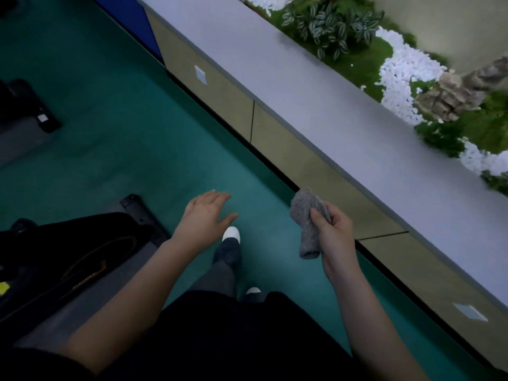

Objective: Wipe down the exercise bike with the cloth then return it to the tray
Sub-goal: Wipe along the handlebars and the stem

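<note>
My right hand (pixel 334 232) grips a bunched grey cloth (pixel 307 224), which hangs from my fist above the green floor. My left hand (pixel 207 213) is held out flat over the floor with straight fingers and holds nothing. The black exercise bike (pixel 68 259) fills the lower left corner, to the left of my left arm; only its dark body and base show. No tray is in view.
A long grey-topped ledge (pixel 330 100) with tan panels runs diagonally along the right, with plants and white pebbles (pixel 401 78) behind it. Other dark equipment (pixel 24 105) stands at the far left. My feet in white-toed shoes (pixel 231 233) are on the green floor (pixel 123 149).
</note>
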Demonstrator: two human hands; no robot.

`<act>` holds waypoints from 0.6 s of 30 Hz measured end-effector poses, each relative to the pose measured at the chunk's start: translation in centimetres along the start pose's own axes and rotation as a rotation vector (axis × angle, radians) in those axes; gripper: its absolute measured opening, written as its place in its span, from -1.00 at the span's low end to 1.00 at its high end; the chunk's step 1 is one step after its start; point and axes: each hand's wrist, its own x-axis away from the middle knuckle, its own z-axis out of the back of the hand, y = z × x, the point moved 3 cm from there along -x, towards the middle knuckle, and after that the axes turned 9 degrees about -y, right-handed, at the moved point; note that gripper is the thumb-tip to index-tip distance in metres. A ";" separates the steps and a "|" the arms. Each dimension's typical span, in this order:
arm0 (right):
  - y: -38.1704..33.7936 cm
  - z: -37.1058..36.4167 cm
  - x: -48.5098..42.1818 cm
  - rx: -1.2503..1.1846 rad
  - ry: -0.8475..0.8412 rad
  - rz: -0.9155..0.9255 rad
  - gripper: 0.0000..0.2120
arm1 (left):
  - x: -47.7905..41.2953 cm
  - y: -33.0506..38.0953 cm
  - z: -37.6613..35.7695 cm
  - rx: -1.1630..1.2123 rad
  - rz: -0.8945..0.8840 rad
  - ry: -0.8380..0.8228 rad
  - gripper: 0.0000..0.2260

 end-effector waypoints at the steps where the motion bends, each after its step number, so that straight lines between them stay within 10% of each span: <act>1: -0.7 -0.9 -1.3 0.006 -0.028 0.012 -0.79 | -0.9 -0.6 0.6 0.009 0.018 0.008 -0.52; 18: -12.1 -17.1 -21.8 0.114 -0.198 0.031 -0.82 | -14.4 -13.7 14.7 0.177 0.250 0.174 -0.51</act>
